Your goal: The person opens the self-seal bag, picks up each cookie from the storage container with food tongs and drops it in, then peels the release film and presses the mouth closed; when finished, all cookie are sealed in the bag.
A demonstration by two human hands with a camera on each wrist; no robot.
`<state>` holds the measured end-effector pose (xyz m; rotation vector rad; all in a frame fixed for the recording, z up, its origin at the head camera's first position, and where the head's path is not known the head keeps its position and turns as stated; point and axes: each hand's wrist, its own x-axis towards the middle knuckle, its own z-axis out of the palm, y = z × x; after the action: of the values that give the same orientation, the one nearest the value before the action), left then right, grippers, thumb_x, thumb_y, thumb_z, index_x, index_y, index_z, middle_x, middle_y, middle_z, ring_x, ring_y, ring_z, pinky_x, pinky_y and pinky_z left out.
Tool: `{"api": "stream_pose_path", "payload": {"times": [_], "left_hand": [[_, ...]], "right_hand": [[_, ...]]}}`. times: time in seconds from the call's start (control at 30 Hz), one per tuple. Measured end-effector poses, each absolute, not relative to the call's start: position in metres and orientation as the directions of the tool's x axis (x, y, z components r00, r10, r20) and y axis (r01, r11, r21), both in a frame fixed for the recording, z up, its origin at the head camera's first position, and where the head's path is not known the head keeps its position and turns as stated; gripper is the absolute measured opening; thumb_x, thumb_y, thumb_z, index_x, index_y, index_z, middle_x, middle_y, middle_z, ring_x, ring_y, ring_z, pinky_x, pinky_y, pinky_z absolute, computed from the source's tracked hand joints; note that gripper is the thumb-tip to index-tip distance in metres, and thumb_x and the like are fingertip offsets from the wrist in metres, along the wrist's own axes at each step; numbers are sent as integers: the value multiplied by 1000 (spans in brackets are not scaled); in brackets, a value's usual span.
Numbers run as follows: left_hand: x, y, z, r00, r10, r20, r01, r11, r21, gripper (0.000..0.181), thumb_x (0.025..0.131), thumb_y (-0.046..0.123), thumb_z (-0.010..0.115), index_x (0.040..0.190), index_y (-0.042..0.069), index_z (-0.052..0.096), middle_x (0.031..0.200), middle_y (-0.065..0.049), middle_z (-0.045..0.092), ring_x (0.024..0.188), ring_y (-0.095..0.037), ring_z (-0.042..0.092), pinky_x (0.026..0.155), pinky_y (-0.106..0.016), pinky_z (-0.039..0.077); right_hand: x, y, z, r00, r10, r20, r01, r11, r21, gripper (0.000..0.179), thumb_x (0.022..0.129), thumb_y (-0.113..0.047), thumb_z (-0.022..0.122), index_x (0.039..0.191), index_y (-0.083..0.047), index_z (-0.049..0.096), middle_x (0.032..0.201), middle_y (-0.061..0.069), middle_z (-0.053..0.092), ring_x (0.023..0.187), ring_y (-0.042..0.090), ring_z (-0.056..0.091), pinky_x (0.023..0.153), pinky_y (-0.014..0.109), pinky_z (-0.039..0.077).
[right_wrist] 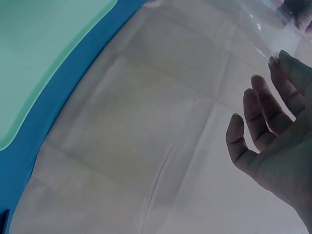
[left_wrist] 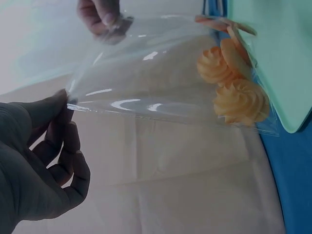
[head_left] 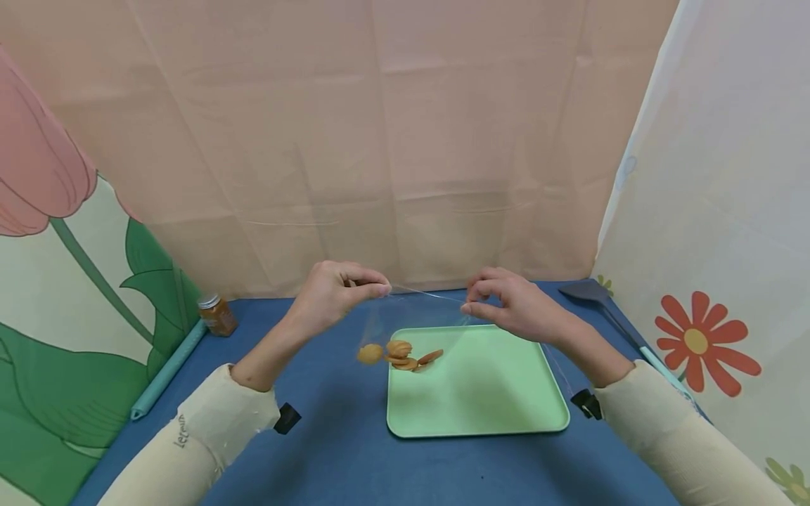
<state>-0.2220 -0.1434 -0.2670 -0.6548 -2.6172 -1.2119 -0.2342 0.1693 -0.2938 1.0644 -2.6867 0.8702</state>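
Observation:
A clear plastic bag (head_left: 414,313) hangs between both hands in the head view. My left hand (head_left: 335,294) pinches one top corner between thumb and forefinger, while my right hand (head_left: 515,303) pinches the opposite corner. Several swirled, golden piped cookies (head_left: 400,349) lie together at the bag's bottom, partly over the green tray (head_left: 500,397). From the left wrist view, the cookies (left_wrist: 242,101) press against the bag's far end beside the tray's edge. The right wrist view shows the right hand (right_wrist: 278,131) with thumb and forefinger meeting at the film, its other fingers spread loosely.
At the back left stands a jar with a silver lid (head_left: 218,315), next to a long turquoise rod (head_left: 167,372). A dark spatula with a turquoise handle (head_left: 601,302) lies along the right edge. Fabric backdrops (head_left: 392,140) enclose the blue tabletop (head_left: 342,436).

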Motion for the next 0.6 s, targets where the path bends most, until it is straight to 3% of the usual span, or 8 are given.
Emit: {"api": "stream_pose_path", "payload": {"times": [0.23, 0.6], "left_hand": [[-223, -145, -268, -888, 309, 341, 460, 569, 682, 12, 90, 26, 77, 99, 20, 82, 94, 1, 77, 74, -19, 62, 62, -29, 50], [-222, -148, -268, -887, 298, 351, 461, 544, 701, 13, 91, 28, 76, 100, 19, 81, 94, 0, 77, 61, -21, 52, 52, -27, 39]], "right_hand": [[-234, 172, -294, -736, -605, 305, -669, 578, -469, 10, 97, -21, 68, 90, -28, 69, 108, -10, 60, 100, 11, 54, 80, 35, 49], [-236, 176, -294, -758, -553, 346, -647, 573, -503, 12, 97, -27, 68, 85, -26, 67, 107, -9, 62, 96, 11, 56, 77, 33, 49]]}}
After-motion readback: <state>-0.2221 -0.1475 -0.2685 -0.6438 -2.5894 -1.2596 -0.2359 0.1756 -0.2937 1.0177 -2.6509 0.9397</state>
